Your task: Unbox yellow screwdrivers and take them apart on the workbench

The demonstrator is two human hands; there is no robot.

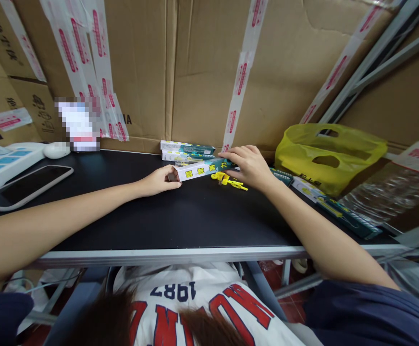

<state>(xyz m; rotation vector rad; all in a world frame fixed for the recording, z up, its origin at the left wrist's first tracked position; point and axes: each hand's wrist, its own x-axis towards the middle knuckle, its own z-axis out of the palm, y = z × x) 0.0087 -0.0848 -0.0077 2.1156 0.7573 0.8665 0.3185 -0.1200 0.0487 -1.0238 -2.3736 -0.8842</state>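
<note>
Box [200,169]: slim, printed, held lengthwise across the person's front, above the rear half of the table [195,221]; whether its underside touches the surface cannot be told. Left hand [159,181] pinches the left end between thumb and fingers. Right hand [250,167] grasps the other end, fingers over the top, covering that end from view. Step in hand, as judged: two-handed handling of the one box. Next move probably calls for light, matched pressure at both ends, as thin card could crease.

Just beside the box, near the right hand: yellow piece [227,180], lying loose. Behind: rear boxes [188,148], similar in print. Further right: another box [339,207], then yellow bag [325,161]. Far left, well apart: phone [27,186].
</note>
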